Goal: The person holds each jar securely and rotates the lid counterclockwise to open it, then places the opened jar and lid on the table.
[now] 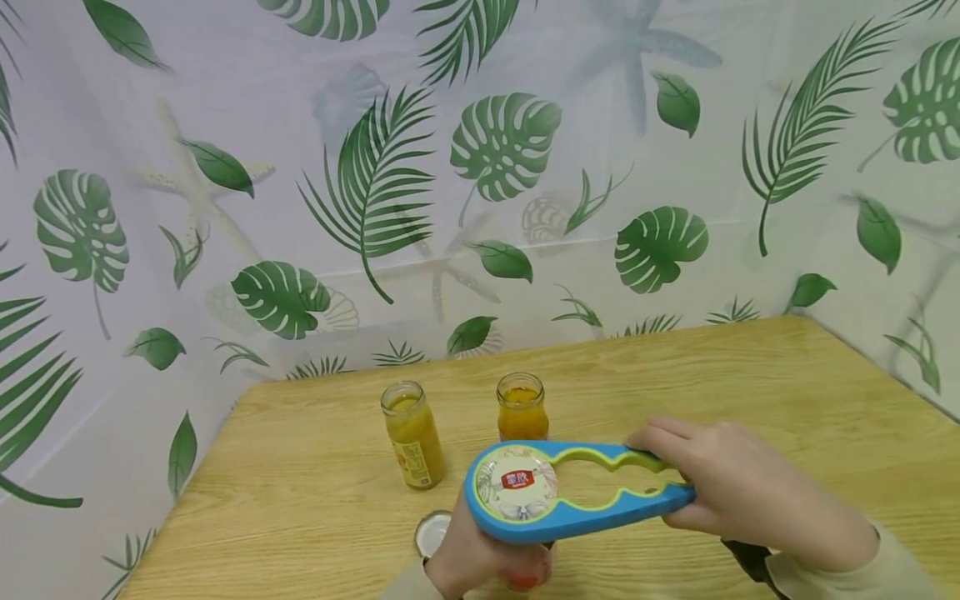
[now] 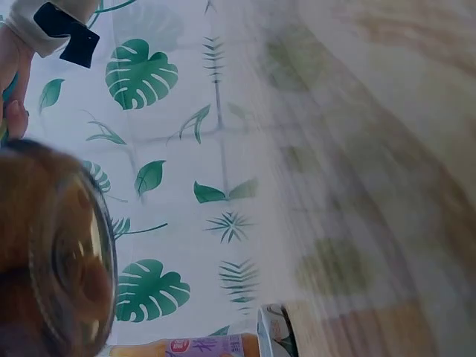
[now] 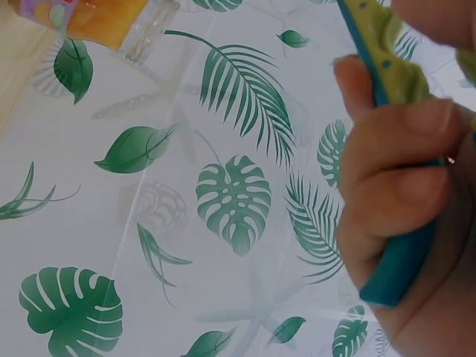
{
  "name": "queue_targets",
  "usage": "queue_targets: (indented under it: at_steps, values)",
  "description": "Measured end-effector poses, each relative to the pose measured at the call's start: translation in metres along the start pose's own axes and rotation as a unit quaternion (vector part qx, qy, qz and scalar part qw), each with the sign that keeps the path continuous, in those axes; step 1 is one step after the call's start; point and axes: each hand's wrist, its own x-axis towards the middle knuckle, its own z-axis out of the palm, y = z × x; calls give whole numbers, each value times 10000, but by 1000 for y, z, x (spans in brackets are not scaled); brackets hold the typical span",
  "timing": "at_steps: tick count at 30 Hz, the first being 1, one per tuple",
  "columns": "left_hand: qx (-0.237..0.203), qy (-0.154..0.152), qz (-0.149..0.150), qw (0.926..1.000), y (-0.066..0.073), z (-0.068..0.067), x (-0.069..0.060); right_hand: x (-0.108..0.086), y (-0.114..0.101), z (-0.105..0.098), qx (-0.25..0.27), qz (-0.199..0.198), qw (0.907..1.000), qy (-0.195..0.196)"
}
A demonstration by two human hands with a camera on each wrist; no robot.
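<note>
A blue jar opener [image 1: 585,517] with a green-lined opening lies level, its widest hole around the printed lid [image 1: 517,482] of a glass jar [image 2: 52,260]. My left hand [image 1: 474,546] grips that jar below the opener, hiding most of its body. Around the opener's narrow end curl the fingers of my right hand [image 1: 750,483], as the right wrist view also shows. Just left of my left hand lies a loose metal lid [image 1: 431,533], partly covered by the hand.
Two lidless glass jars stand behind the hands: one with yellow contents [image 1: 414,442] and one with orange contents [image 1: 522,408]. They sit on a wooden table [image 1: 300,500]. A leaf-printed cloth [image 1: 585,167] hangs along the table's back and sides.
</note>
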Motion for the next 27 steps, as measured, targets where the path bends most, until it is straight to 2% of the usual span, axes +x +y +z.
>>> queue_targets:
  at_steps: [2, 7, 14, 16, 18, 22, 27]
  values:
    - [-393, -453, -50, 9982, 0, -1, 0, -2, 2, -1, 148, -70, 9998, -58]
    - [-851, -1380, -29, 9868, 1, -5, -2, -5, 4, -3, 427, -373, 9984, 15]
    - [-584, -2330, -378, 9700, 1, -15, -6, -6, 6, -2, 607, -724, 9955, 101]
    - [-555, -2479, -362, 9665, 1, -15, -6, -5, 6, -2, 623, -836, 9944, 143]
    - [-492, -2513, -260, 9663, 1, -14, -5, -5, 6, -2, 657, -897, 9937, 163]
    - [-484, -2441, 28, 9685, -1, -13, -3, -5, 7, -2, 659, -945, 9931, 194]
    - [-709, -2443, 305, 9666, -3, -13, -2, -6, 8, -3, 778, -857, 9932, 94]
